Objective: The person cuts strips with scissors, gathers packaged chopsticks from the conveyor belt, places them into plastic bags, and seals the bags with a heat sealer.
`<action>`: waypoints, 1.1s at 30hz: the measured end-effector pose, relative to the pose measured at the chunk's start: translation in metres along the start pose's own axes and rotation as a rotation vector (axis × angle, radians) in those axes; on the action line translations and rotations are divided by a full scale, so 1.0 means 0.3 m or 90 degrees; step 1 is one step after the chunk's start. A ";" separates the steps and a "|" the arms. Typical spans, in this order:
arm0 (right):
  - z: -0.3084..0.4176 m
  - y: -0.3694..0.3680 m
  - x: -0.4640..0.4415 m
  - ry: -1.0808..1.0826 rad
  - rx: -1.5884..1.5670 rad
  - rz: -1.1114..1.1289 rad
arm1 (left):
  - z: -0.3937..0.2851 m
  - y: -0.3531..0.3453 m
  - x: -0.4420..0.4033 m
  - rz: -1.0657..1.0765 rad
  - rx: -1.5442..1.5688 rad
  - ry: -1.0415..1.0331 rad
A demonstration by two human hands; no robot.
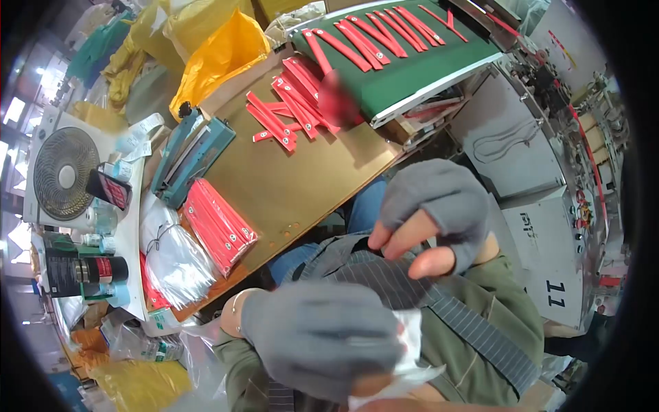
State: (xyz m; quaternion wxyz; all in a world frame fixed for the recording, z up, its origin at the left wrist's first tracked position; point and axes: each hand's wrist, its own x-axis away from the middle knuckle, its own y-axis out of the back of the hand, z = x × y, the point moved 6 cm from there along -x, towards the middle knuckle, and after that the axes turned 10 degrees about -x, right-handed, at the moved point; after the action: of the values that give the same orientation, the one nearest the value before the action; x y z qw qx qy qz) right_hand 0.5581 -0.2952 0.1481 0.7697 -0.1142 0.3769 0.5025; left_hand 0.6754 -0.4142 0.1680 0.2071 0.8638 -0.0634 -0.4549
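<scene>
My left hand [316, 336], in a grey fingerless glove, is closed close to my body at the bottom of the view. A crumpled white sheet [410, 343], thin like tissue or film, sticks out at its fingers; the grip itself is partly hidden and blurred. My right hand [436, 213], gloved the same way, hangs higher and to the right above my lap. Its fingers are loosely curled with the thumb apart, and nothing shows between them. Beneath both hands lies a dark striped apron [384, 278].
A brown table [322, 175] carries loose red packets [285, 113], a red packet bundle [216, 223], clear plastic bags [175, 257] and a teal metal device [192, 158]. Red strips lie across a green conveyor belt [412, 72]. A fan [66, 175] and black bottle [103, 270] stand left.
</scene>
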 end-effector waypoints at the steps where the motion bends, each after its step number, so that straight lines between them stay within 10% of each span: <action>1: -0.010 0.004 0.014 -0.045 0.008 -0.043 | 0.018 0.005 -0.002 -0.101 -0.006 0.047; 3: -0.018 0.004 0.025 -0.063 0.026 -0.055 | 0.024 0.061 -0.016 -0.035 -0.038 -0.064; 5: -0.028 0.006 0.015 -0.045 0.055 -0.042 | -0.047 0.049 0.122 -0.157 -0.068 0.157; 10: -0.045 0.043 0.026 -0.042 0.081 -0.045 | 0.026 0.018 -0.118 -0.046 0.481 0.079; 12: -0.063 0.068 0.032 -0.051 0.088 -0.048 | 0.003 -0.047 -0.074 -0.138 0.399 0.417; 26: -0.098 0.237 0.172 -0.094 0.136 -0.148 | 0.167 -0.246 -0.225 -0.117 0.804 -0.004; 33: -0.076 0.245 0.177 -0.081 0.187 -0.114 | 0.132 -0.120 -0.179 -0.107 0.308 0.020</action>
State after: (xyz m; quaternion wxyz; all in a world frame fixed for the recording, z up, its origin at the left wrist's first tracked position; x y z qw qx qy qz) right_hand 0.4953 -0.2369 0.1103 0.8422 -0.0018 0.3846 0.3779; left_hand 0.6093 -0.3775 0.1741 -0.0435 0.8973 -0.0953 -0.4289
